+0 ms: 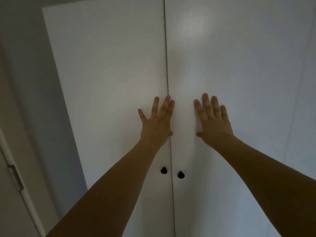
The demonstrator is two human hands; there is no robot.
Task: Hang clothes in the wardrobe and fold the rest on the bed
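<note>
In the head view, the white wardrobe (111, 74) fills most of the frame, and its two doors are closed. The left hand (156, 120) and the right hand (212, 118) lie flat on the doors at the centre, fingers straight, holding nothing. Two black knobs (164, 170) are below the hands.

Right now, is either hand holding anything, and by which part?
Nothing is held. The left hand and right hand lie flat, fingers straight, against the closed wardrobe doors, above the two black knobs.
</note>
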